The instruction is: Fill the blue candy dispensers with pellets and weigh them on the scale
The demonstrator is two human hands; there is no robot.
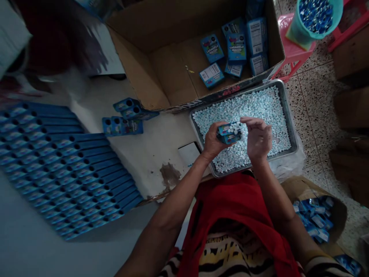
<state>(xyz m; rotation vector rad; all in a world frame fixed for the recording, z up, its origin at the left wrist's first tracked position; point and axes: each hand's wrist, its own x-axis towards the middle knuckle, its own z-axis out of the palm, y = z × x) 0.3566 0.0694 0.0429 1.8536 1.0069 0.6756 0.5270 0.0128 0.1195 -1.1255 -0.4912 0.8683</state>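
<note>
My left hand [213, 141] is closed around a small blue candy box [229, 133] held over a metal tray [291, 127] full of small white candies [259, 107]. White candies sit at the open top of the box. My right hand [258, 139] is beside the box, fingers curved and touching its right end; whether it holds candies I cannot make out. Both hands hover above the tray's near half.
Rows of flat blue boxes [63, 169] lie on the white table at left, with a few assembled ones [127, 119] nearby. An open cardboard carton [161, 57] holds filled blue boxes [236, 46]. A teal bucket [315, 19] sits on a pink stool; another box of packets [315, 219] is at lower right.
</note>
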